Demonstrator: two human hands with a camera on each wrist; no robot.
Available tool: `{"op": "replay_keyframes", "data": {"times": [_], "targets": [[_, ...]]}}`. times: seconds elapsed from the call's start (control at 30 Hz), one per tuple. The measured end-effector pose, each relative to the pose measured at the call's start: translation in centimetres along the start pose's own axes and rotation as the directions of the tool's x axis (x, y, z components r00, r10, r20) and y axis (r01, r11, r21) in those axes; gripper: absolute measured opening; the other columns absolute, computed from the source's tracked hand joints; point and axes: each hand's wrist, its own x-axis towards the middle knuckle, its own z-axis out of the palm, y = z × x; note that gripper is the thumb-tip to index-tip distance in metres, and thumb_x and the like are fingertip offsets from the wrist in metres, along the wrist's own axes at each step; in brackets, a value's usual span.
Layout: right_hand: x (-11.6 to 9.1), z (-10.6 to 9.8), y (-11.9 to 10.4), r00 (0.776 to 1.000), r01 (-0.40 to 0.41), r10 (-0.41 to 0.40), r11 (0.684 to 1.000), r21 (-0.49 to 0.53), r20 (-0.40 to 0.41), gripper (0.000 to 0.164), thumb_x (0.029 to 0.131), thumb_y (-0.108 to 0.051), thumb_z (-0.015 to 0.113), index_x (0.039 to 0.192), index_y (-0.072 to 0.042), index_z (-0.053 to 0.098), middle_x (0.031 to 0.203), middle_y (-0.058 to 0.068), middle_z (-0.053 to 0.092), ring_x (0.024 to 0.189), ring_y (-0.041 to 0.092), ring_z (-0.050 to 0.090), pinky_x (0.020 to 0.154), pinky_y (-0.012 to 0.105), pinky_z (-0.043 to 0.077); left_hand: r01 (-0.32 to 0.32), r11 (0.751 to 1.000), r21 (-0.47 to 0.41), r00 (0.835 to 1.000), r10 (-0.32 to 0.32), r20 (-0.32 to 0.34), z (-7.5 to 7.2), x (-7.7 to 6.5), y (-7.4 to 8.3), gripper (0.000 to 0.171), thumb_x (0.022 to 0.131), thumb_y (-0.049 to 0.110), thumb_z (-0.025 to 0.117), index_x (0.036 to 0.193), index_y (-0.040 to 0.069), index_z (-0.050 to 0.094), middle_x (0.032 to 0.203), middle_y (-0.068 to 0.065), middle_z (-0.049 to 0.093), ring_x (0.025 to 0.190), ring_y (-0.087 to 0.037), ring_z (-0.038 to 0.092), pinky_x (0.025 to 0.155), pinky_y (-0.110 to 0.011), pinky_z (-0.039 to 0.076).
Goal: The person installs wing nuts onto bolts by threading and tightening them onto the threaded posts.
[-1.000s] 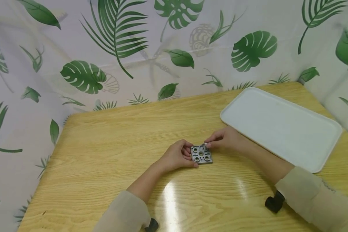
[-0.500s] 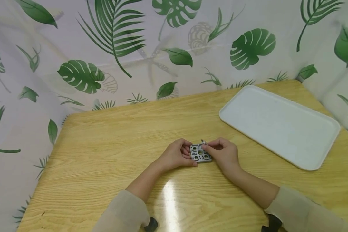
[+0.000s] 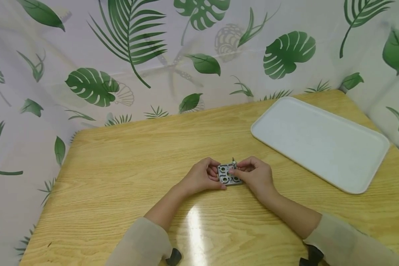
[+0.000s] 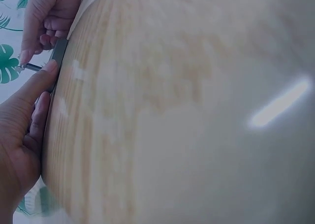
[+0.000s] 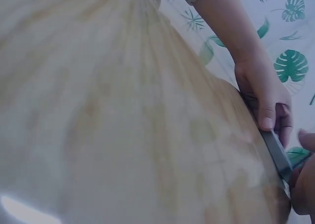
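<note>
A small square grey metal plate (image 3: 224,178) with several round holes sits at the middle of the wooden table. My left hand (image 3: 199,179) grips it by its left side, thumb along the near edge. At the plate's far right corner a thin metal pin (image 3: 234,164) stands up from its face. My right hand (image 3: 257,179) curls at that corner, thumb and fingers about the pin; the thumb covers part of the plate. In the left wrist view, the pin (image 4: 32,67) sticks out from the plate, its tip by the right hand's fingers. Where the pin's foot meets the plate is hidden.
A white rectangular tray (image 3: 319,144) lies at the right of the table (image 3: 126,177), beyond the right forearm. Leaf-patterned cloth (image 3: 173,44) hangs along the back and sides. A bright light reflection shows on the near tabletop.
My right hand has come in from the upper right to the plate's right side, its thumb now over the plate. The pin now stands more upright. The left hand keeps its grip.
</note>
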Motion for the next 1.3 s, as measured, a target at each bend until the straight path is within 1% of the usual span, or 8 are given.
{"op": "replay_keyframes", "data": {"times": [0.13,0.33,0.43,0.6,0.7,0.77,0.97,1.3], "targets": [[0.9,-1.4,-0.5,0.985,-0.055,0.072,0.992,-0.111,0.156,0.043,0.071,-0.016,0.083,0.100,0.004,0.060,0.085,0.008,0.061,0.074,0.012,0.055,0.063,0.018,0.048,0.004,1.000,-0.013,1.000,-0.004,-0.006,0.1,0.1,-0.1,0.067,0.065,0.013,0.087,0.122,0.003,0.053,0.098,-0.005,0.057,0.083,-0.012,0.058,0.074,-0.020,0.054],[4.2,-4.1,-1.0,0.907,0.031,0.043,0.985,-0.169,0.419,0.042,0.076,-0.010,0.078,0.108,0.008,0.059,0.093,0.010,0.061,0.080,0.013,0.056,0.068,0.018,0.050,0.011,0.999,-0.032,1.000,-0.011,-0.005,0.2,0.1,0.0,0.068,0.064,0.011,0.088,0.122,0.002,0.052,0.099,-0.005,0.057,0.083,-0.012,0.058,0.074,-0.020,0.054],[6.5,-5.1,-1.5,0.822,0.098,0.031,0.976,-0.194,0.569,0.041,0.078,-0.008,0.076,0.112,0.007,0.059,0.097,0.011,0.061,0.083,0.014,0.056,0.071,0.019,0.049,0.016,0.999,-0.039,1.000,-0.017,-0.005,0.2,0.1,-0.1,0.068,0.064,0.011,0.088,0.122,0.002,0.052,0.099,-0.005,0.057,0.083,-0.012,0.057,0.074,-0.020,0.054],[9.8,-6.0,-2.2,0.606,0.097,0.085,0.979,-0.180,0.791,0.044,0.078,-0.005,0.075,0.117,0.007,0.059,0.098,0.011,0.061,0.087,0.016,0.058,0.074,0.023,0.052,0.018,0.999,-0.043,1.000,-0.019,-0.004,0.3,0.0,-0.1,0.068,0.064,0.010,0.088,0.121,0.001,0.053,0.098,-0.006,0.057,0.083,-0.012,0.058,0.074,-0.020,0.054],[10.8,-5.7,-2.2,0.526,0.097,0.097,0.980,-0.173,0.845,0.044,0.078,-0.005,0.075,0.118,0.007,0.059,0.098,0.009,0.063,0.087,0.015,0.059,0.075,0.024,0.053,0.021,0.999,-0.047,1.000,-0.021,0.004,0.4,-0.1,-0.1,0.068,0.063,0.010,0.088,0.121,0.001,0.053,0.097,-0.006,0.057,0.083,-0.013,0.058,0.074,-0.021,0.054],[11.1,-5.4,-2.2,0.493,0.093,0.096,0.982,-0.162,0.865,0.043,0.079,-0.004,0.074,0.118,0.007,0.060,0.097,0.006,0.065,0.087,0.014,0.060,0.074,0.024,0.053,0.024,0.999,-0.047,1.000,-0.024,0.007,0.4,-0.1,0.0,0.068,0.064,0.010,0.088,0.121,0.001,0.052,0.098,-0.006,0.057,0.083,-0.013,0.058,0.074,-0.021,0.054],[11.4,-4.5,-2.3,0.428,0.076,0.077,0.990,-0.120,0.901,0.044,0.078,0.000,0.075,0.118,0.008,0.060,0.090,0.004,0.063,0.079,0.012,0.057,0.067,0.022,0.051,0.026,0.999,-0.040,1.000,-0.025,0.006,0.4,-0.1,-0.1,0.067,0.064,0.011,0.088,0.120,0.001,0.052,0.097,-0.007,0.057,0.084,-0.014,0.057,0.075,-0.021,0.054],[11.8,-3.7,-2.6,0.424,0.067,0.079,0.991,-0.119,0.902,0.033,0.078,-0.003,0.075,0.108,0.008,0.066,0.089,0.004,0.070,0.078,0.011,0.062,0.072,0.025,0.054,0.013,0.999,-0.035,1.000,-0.013,-0.001,0.0,0.1,-0.2,0.067,0.064,0.013,0.088,0.120,0.003,0.052,0.098,-0.005,0.057,0.084,-0.013,0.058,0.075,-0.021,0.054]]}}
